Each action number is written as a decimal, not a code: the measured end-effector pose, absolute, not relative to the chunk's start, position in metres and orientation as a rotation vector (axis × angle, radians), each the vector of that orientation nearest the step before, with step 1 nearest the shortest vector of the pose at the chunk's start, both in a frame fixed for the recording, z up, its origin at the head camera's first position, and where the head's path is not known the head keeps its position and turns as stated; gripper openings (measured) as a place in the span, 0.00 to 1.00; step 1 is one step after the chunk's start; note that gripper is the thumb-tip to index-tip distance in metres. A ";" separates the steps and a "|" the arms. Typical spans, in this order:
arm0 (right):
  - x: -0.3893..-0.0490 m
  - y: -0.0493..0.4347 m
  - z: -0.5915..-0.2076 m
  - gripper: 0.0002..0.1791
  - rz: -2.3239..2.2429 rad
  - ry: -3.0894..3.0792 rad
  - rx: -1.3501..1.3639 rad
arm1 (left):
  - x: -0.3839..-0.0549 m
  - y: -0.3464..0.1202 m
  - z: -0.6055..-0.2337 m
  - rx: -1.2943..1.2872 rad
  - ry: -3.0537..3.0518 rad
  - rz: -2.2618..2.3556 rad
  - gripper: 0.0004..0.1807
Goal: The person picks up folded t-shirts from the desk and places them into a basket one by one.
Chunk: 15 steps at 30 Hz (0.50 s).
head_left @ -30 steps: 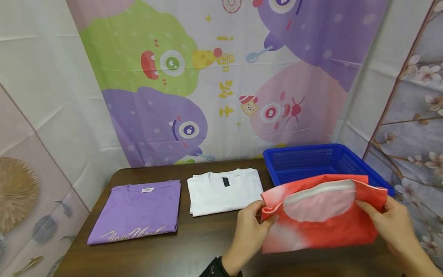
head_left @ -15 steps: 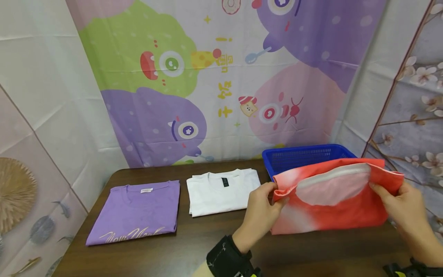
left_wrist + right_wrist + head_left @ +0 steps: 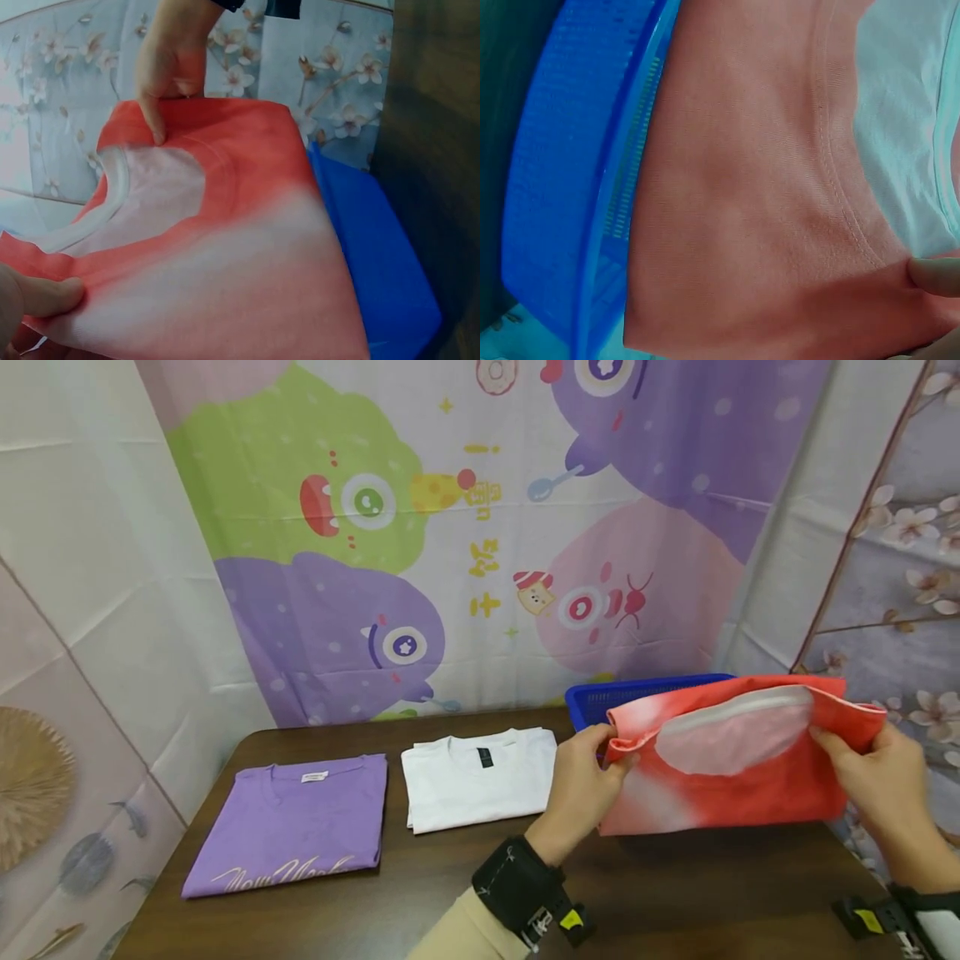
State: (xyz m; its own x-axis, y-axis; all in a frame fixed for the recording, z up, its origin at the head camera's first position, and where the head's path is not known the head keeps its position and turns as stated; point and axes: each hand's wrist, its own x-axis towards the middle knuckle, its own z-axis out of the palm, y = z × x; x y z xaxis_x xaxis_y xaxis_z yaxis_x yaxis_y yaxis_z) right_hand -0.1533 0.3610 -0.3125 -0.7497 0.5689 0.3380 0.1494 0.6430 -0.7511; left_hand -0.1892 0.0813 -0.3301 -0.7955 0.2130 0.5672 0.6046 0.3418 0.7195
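Note:
A folded red and white T-shirt (image 3: 757,785) hangs raised above the table, in front of the blue basket (image 3: 600,697). My left hand (image 3: 581,785) pinches its left upper corner, thumb on the near side. At the other upper corner, my right hand (image 3: 881,772) pinches the cloth beside the collar. The pale inside of the neck shows between the hands. In the left wrist view the shirt (image 3: 247,247) spans both hands, with the basket (image 3: 382,255) behind it. The right wrist view shows the right thumb (image 3: 937,276) pressed on the cloth near the neckline.
A folded purple T-shirt (image 3: 300,827) lies at the left of the brown table (image 3: 420,893). Between it and the basket is a folded white T-shirt (image 3: 480,785). Printed cloth curtains (image 3: 480,677) stand behind the table and at both sides.
Both hands have carried the red and white T-shirt up, away and slightly right. It now covers more of the blue basket. The purple and white T-shirts stay in place.

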 end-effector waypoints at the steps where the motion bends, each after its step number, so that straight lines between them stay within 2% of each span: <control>1: -0.156 0.362 -0.311 0.24 0.983 -2.303 -0.565 | -0.192 0.083 -0.329 -0.721 -2.240 -1.439 0.07; 15: -0.187 0.376 -0.304 0.25 0.919 -2.288 -0.575 | -0.223 0.104 -0.323 -0.648 -2.203 -1.309 0.04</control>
State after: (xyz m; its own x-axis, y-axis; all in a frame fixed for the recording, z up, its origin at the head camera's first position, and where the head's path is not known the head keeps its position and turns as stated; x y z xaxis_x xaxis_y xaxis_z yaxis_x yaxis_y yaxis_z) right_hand -0.1869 0.3759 -0.3038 -0.7262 0.5814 0.3670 0.1659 0.6662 -0.7271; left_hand -0.2231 0.1044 -0.3229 -0.7657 0.1475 0.6261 0.6204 0.4263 0.6583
